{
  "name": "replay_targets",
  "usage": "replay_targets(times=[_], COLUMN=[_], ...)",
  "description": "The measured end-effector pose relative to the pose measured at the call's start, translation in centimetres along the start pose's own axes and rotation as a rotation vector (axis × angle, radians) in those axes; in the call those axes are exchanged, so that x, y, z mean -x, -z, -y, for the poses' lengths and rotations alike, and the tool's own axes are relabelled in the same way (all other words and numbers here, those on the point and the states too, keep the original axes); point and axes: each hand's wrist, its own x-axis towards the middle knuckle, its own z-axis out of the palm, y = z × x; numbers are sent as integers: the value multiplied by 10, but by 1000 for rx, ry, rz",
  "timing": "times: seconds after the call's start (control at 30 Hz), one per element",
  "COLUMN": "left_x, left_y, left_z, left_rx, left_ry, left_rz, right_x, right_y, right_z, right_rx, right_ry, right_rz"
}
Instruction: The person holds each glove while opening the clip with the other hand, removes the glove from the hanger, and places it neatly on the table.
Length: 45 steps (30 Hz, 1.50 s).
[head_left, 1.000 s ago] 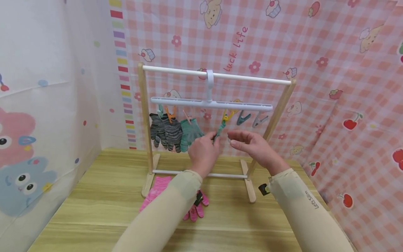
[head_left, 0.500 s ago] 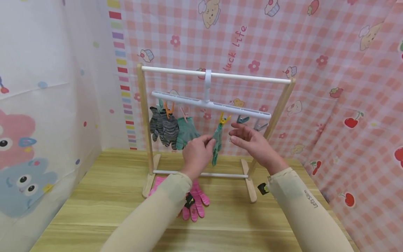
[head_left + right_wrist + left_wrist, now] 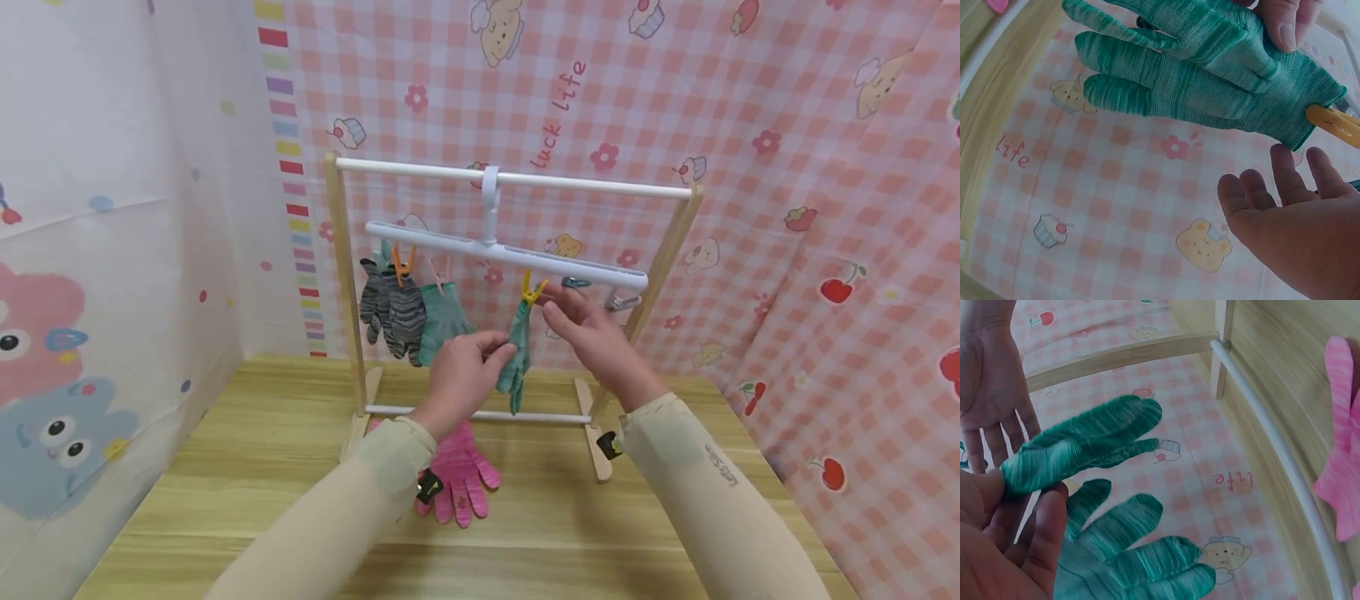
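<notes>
A green striped knit glove (image 3: 517,362) hangs by its cuff from a yellow clip (image 3: 534,290) on the white hanger (image 3: 570,262). My left hand (image 3: 461,371) pinches the edge of this glove between thumb and fingers, as the left wrist view shows with the glove (image 3: 1066,447) rising from the fingertips. My right hand (image 3: 592,337) is on the other side, its fingers loosely extended right at the clip and cuff; in the right wrist view its fingertips lie just below the cuff (image 3: 1297,119) and hold nothing. A second green glove (image 3: 442,321) hangs from a pink clip.
Two grey striped gloves (image 3: 405,317) hang at the hanger's left end, one under an orange clip (image 3: 403,265). Blue and grey clips (image 3: 622,302) hang at the right. A wooden rack (image 3: 341,275) carries the hanger. Pink gloves (image 3: 461,475) lie on the table (image 3: 562,533).
My left hand has moved down and left, and the pinched glove hangs more fully in view. My right hand's fingers have come up to the yellow clip. The hanger now tilts down to the right.
</notes>
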Motion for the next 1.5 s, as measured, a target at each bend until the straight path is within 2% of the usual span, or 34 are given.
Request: replay_targets(times=[0.3,0.4,0.6,0.7,0.83,0.93,1.27,1.37,1.5], left_x=[5,6,8,8,8,8,9,9,9], left_y=[7,7,9,9,9,9,8,7,7], left_z=[1,0,-1,-2,-3,-3,-2,-1,1], left_rx=[14,25,59,75,79,69,57,60,81], left_ry=[-7,-6,-6,-12,-22,-20,18,11,-12], left_rz=[25,22,37,47,48,47,42,28,-11], right_x=[-8,-9,-12,-14,-19,-21,-24,-24,-24], right_y=[-17,-21,-26,-28,-31,-32,-31,-30,-29], right_z=[9,11,15,17,19,19,20,21,23], right_rx=[2,17,15,-24,-102,-150,-222,-235,-237], right_ry=[32,8,-41,7,134,175,152,139,79], right_rz=[-31,-31,-104,-120,-83,-70,-94,-93,-108])
